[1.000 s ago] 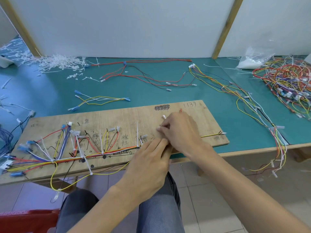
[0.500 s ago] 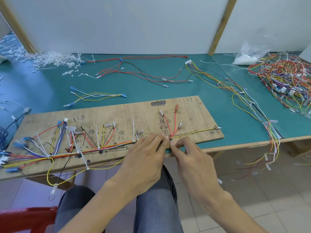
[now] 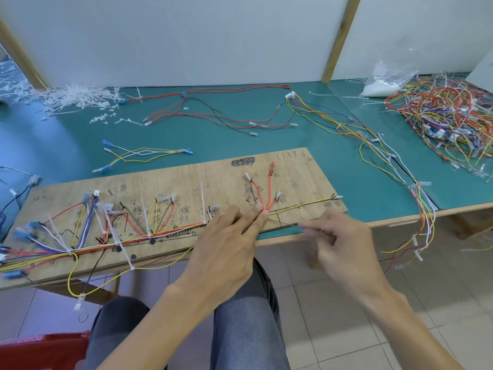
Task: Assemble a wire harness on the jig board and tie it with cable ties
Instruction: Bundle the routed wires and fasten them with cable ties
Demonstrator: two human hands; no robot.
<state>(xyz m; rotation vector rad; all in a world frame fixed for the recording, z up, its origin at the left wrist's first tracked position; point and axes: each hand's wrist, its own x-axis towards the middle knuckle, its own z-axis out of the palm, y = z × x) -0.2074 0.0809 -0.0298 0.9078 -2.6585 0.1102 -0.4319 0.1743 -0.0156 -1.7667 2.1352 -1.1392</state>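
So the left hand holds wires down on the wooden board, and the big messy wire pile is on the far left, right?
Almost. The head view shows the big messy wire pile at the far right. The left hand does hold wires down on the wooden board.

Near edge of table (image 3: 66,145): jig board (image 3: 186,180), wire harness (image 3: 149,236) across its left and near part. Far left, heaped cable ties (image 3: 74,98). Far right, wire tangle (image 3: 448,121), plastic bag (image 3: 384,81) behind it.
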